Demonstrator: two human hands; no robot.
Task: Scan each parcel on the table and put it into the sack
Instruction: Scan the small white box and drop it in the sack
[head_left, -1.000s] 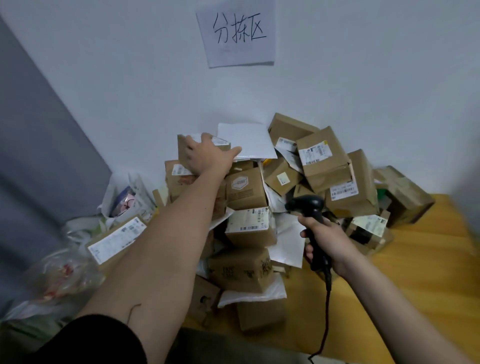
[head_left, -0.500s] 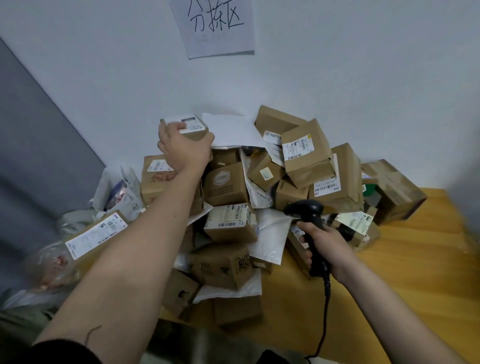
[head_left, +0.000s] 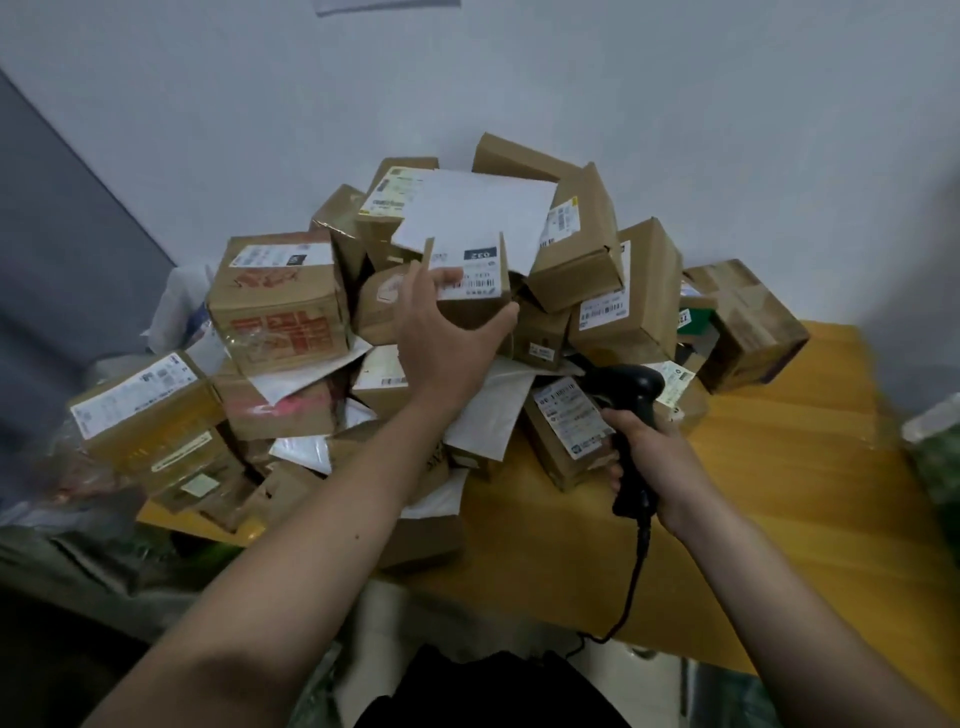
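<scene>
A heap of brown cardboard parcels and white mailers is piled against the wall on the yellow table. My left hand grips a small brown box with a white barcode label, lifted over the middle of the heap, label facing me. My right hand holds a black corded barcode scanner by its handle, low and to the right of the box, its head at the pile's right foot. The sack is not clearly in view.
A white mailer lies on top of the heap behind the held box. Plastic bags and more parcels crowd the left edge. The scanner cable hangs over the table's front edge. Bare tabletop lies to the right.
My left hand has lifted the small box off the top left of the heap and brought it toward me and the middle. The view has tilted down. The scanner hand stayed about where it was.
</scene>
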